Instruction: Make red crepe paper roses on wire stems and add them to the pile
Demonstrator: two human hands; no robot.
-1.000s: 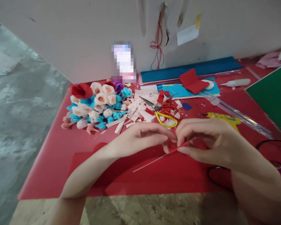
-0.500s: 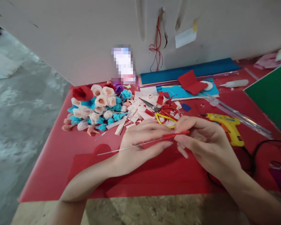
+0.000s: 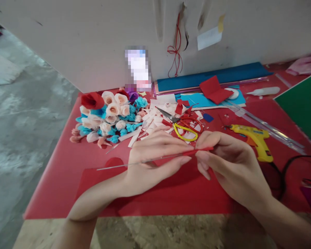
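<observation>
Between the thumb and fingers of my left hand [image 3: 152, 160] lies a thin wire [image 3: 112, 167], its bare end sticking out to the left past the wrist. A narrow strip of red crepe paper [image 3: 206, 149] wraps the wire's right end. My right hand [image 3: 226, 159] pinches that red strip between thumb and forefinger, close to my left fingertips. Just beyond the hands, scissors [image 3: 186, 132] with yellow and red handles rest on white and red paper scraps [image 3: 155, 119]. Under my hands spreads a flat red sheet [image 3: 155, 197].
Paper flowers [image 3: 112, 110] in white, blue and red are heaped at the back left. A yellow glue gun [image 3: 259, 138] lies on the right, its black cable beside it. Blue paper [image 3: 212, 77], a white glue bottle [image 3: 265, 91] and a pixelated upright screen [image 3: 138, 69] line the wall.
The wire has slid slightly left, so more of its bare end shows beyond my left hand. Both hands keep their hold; the camera view has shifted a little.
</observation>
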